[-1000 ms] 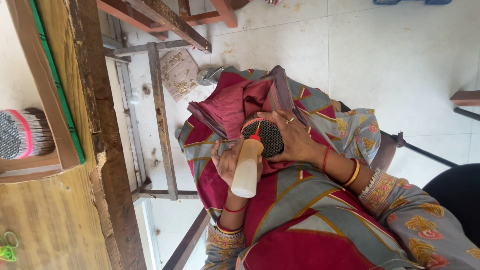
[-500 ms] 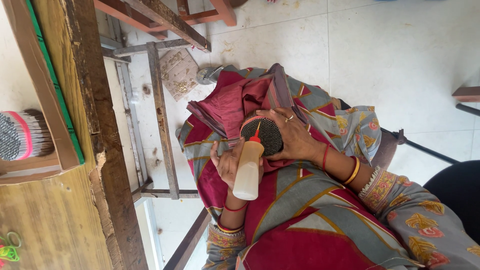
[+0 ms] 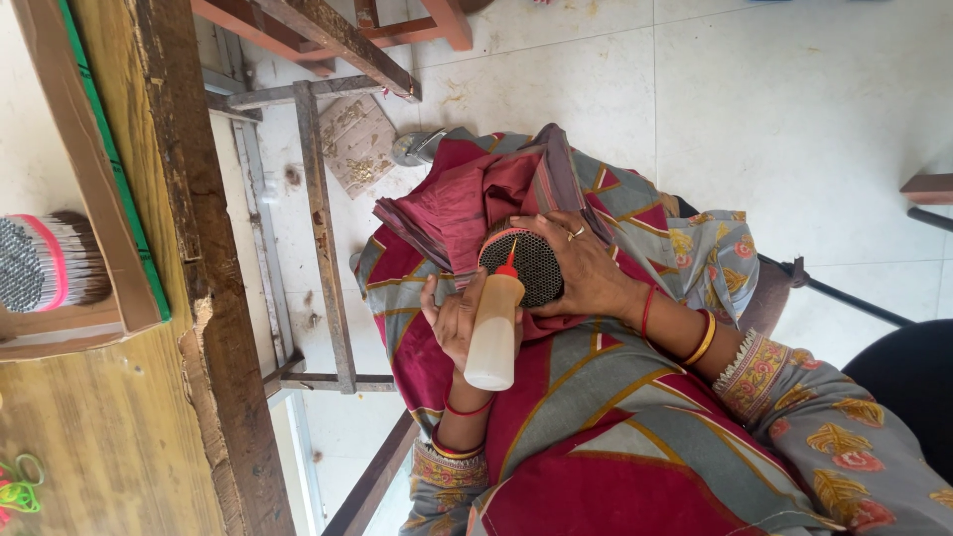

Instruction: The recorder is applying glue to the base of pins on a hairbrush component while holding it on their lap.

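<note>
Barely anything moved since the earlier frames: both hands sit in the same spot on the lap, maybe the bottle tipped a hair.

Biggest thing in view is the wooden counter (image 3: 89,437), running down the left edge and cut off at the top, bottom and left, so you can't see how far it goes. Under its edge there's a wooden frame (image 3: 318,248) on the tiled floor (image 3: 794,119). Up by the counter's top left corner a cardboard tray (image 3: 94,199) holds a bundle of thin sticks with a pink band (image 3: 45,263), half out of frame.

On the lap, over red and grey cloth (image 3: 596,437), the right hand (image 3: 581,268) is wrapped around a round dark bundle (image 3: 531,266) with a dotted face; most of its side is hidden by the fingers and the folded maroon fabric (image 3: 457,208). The left hand (image 3: 455,318) is clamped on a squeeze bottle (image 3: 493,328) with a red nozzle, the tip touching the bundle's face. Can't tell what's inside the bottle.

Green loops (image 3: 20,491) sit at the counter's bottom left corner, too cropped to identify.
</note>
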